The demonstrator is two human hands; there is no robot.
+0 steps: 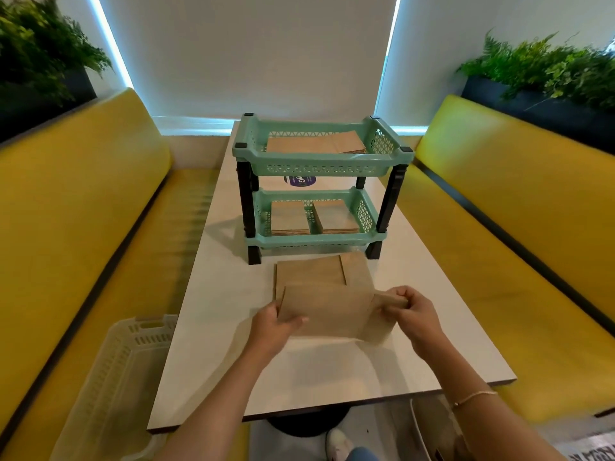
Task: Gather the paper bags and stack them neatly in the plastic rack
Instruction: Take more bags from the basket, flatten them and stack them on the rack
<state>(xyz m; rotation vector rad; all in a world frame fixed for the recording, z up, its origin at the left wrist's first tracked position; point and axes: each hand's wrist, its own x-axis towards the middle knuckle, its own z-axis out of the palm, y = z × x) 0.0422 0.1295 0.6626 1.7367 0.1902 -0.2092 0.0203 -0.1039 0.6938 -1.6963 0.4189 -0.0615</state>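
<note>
The mint two-tier plastic rack [322, 181], beyond the fingers, already held three stacks: one on top, two below. The left hand [276, 322] and right hand [411, 316] pinched opposite edges of a brown paper bag [327, 312] just above the surface [233, 327]; another pile [309, 272] lay just behind, unstacked.

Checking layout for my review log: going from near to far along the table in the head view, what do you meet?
Held paper bags gripped by left hand and right hand → flat bags on the table → rack's lower-tier stacks → upper-tier stack.
</note>
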